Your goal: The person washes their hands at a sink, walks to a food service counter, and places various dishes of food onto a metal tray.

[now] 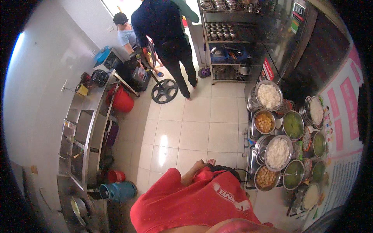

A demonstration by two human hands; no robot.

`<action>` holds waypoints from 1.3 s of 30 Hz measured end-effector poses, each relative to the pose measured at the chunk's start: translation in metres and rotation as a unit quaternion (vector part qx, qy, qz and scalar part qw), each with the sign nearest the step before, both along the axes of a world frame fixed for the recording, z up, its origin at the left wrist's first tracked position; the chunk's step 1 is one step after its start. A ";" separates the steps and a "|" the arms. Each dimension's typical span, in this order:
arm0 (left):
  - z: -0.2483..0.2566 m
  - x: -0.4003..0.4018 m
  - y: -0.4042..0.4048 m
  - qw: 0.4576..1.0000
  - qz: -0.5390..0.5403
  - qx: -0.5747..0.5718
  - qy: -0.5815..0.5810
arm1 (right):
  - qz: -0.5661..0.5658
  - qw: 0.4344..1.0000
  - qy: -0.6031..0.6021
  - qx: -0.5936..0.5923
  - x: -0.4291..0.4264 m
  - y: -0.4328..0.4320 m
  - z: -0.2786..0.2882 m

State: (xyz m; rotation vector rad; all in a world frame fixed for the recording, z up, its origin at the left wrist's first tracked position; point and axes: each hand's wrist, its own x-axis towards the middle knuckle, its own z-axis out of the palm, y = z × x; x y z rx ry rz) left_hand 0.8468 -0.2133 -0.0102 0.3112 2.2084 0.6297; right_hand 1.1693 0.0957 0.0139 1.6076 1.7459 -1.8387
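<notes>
My left hand (199, 164) is low in front of my red shirt, beside dark fabric at my waist; its fingers look curled, but whether they hold anything is unclear. My right hand is not in view. To the right stand metal bowls of white rice (278, 153), a bowl of diced orange-brown food (266, 176), a bowl of green soup (293, 174) with a utensil in it, and a second bowl of rice (268, 96) higher up. Another bowl of diced food (264, 122) sits beside more green soup (293, 125).
A person in dark clothes (163, 29) stands ahead by a pedestal fan (164, 91); another person in a cap (126, 32) is behind it. Steel sinks (87, 122), a red bucket (122, 99) and a blue gas cylinder (121, 191) line the left. A metal shelf rack (227, 42) stands ahead right.
</notes>
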 end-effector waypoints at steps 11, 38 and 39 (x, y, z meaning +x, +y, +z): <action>-0.044 -0.047 -0.031 0.996 -0.089 -0.010 -0.014 | 0.001 0.997 0.019 0.071 -0.018 -0.033 0.003; -0.037 -0.067 0.038 0.952 -0.303 -0.022 -0.044 | -0.245 0.930 0.062 0.268 -0.001 -0.112 -0.024; -0.042 -0.067 0.034 0.953 -0.300 -0.022 -0.042 | -0.243 0.935 0.050 0.254 -0.007 -0.108 -0.019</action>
